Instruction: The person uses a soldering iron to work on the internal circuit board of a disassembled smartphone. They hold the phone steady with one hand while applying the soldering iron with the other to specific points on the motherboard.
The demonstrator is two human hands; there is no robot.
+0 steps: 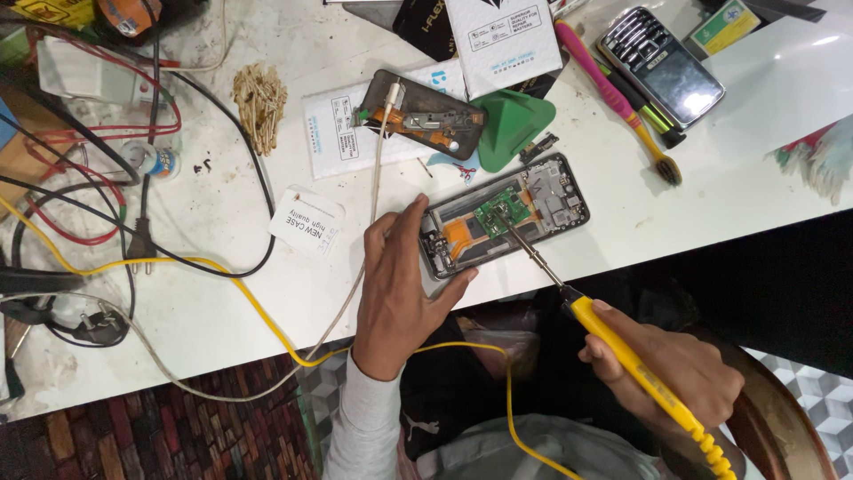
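Nearest, the right hand (675, 373) grips a yellow-handled soldering iron (635, 364), fingers closed round it, its tip resting on the green circuit board (498, 212) inside an opened phone (505, 216) at the near edge of the white table (222, 293). The left hand (400, 289) steadies the phone's left end, fingers spread, thumb beneath. The back is already off and the internals exposed; the soldering looks in progress. Farther off lie the removed back cover (422, 113), a green pry pick (511, 124), a pink toothbrush (613, 93) and a keypad phone (662, 67)

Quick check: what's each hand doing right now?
Left hand: open, fingers spread, steadying the opened phone at its left end.
Right hand: closed around the yellow soldering iron, tip on the phone's green board.
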